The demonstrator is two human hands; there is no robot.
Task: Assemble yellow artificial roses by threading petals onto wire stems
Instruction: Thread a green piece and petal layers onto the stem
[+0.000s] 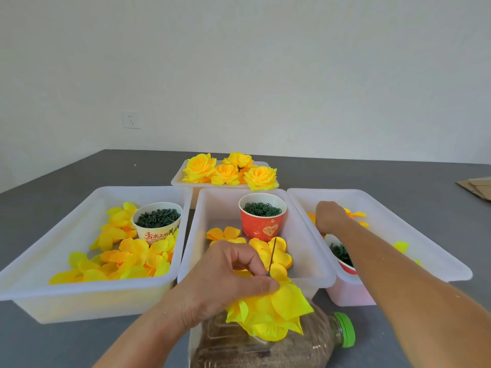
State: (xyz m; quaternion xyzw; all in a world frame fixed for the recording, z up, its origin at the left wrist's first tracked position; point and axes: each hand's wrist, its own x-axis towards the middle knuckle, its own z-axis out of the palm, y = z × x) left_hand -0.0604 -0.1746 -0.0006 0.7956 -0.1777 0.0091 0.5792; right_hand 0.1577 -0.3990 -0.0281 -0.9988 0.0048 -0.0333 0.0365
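Observation:
My left hand (228,277) pinches a part-built yellow rose (271,312) at the base of its thin green wire stem (272,257), which points up and away. The rose hangs over a lying plastic bottle (265,346). My right hand (330,217) reaches into the right white tray (393,229), fingers curled down among yellow petals (356,215); what it grips is hidden. Loose petals (268,252) lie in the middle tray (202,235) beside a red cup (261,221) of green rings.
The left tray (53,251) holds many yellow petals and a white cup (157,221) of green parts. A back tray (178,179) carries several finished roses (228,170). A red cup (342,257) sits in the right tray. Cardboard (477,188) lies far right.

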